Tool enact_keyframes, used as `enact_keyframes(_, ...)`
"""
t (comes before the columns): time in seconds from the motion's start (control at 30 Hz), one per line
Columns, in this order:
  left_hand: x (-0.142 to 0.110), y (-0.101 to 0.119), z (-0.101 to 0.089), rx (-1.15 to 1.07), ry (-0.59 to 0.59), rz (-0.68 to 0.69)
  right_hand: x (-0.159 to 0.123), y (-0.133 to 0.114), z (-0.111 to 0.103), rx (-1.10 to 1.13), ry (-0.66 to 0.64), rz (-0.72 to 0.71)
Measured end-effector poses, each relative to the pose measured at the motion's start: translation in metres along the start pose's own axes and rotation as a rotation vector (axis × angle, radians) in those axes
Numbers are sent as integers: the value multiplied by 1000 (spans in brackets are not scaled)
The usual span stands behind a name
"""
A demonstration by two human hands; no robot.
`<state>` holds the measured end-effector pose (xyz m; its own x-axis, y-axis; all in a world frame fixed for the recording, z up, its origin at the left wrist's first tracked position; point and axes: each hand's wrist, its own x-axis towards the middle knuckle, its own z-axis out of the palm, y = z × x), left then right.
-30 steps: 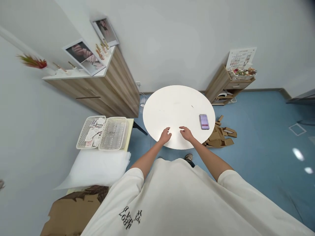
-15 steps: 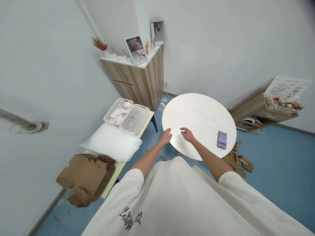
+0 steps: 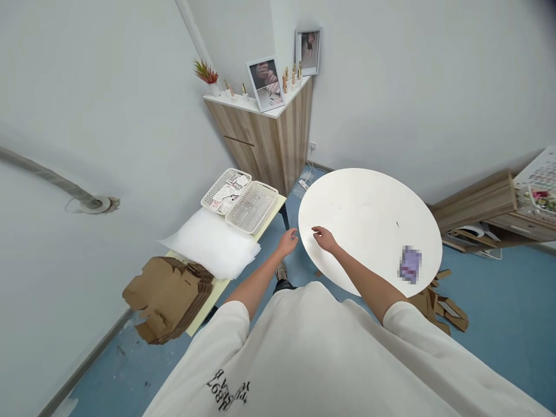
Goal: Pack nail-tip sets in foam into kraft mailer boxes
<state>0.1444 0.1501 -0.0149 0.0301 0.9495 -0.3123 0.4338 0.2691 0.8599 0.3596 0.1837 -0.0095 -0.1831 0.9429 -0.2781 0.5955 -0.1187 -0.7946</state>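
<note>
My left hand (image 3: 287, 242) hangs in the air over the gap between the side table and the white round table (image 3: 360, 202). Its fingers are loosely bent and apart, with nothing in them. Just inside the round table's left edge, my right hand (image 3: 325, 238) hovers with slightly curled, parted fingers, also holding nothing. A blurred purple item (image 3: 410, 264) lies on the right of the round tabletop, and a small dark mark (image 3: 397, 224) shows further back.
To the left, the side table (image 3: 278, 205) bears a basket of cards (image 3: 217, 197), a basket of clear pieces (image 3: 252, 208), white foam sheets (image 3: 208, 240) and flattened cardboard boxes (image 3: 167, 295). A wooden cabinet (image 3: 269, 142) stands behind; cardboard scraps (image 3: 447, 310) lie at right.
My view has turned left, so the furniture sits further right. My left hand has moved off the round table's edge, and a foot now shows below it. Both hands stay without anything in them.
</note>
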Motion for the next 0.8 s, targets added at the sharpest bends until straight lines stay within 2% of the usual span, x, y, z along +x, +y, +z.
enact_keyframes(0.2,48,-6,-53,33,34,82,59,-45,18,-83,76,-52)
enact_keyframes(0.37,87,-16,-112,53,104,102,115,-91,52,-169,86,-122)
enact_keyframes(0.5,110,-27,-151,151,95,116,147,-117,80,-292,123,-121)
enact_keyframes(0.63,123,-37,-173,335,106,169,167,-134,100,-408,175,-76)
enact_keyframes(0.8,134,-42,-187,563,66,181,191,-150,118,-535,170,-83)
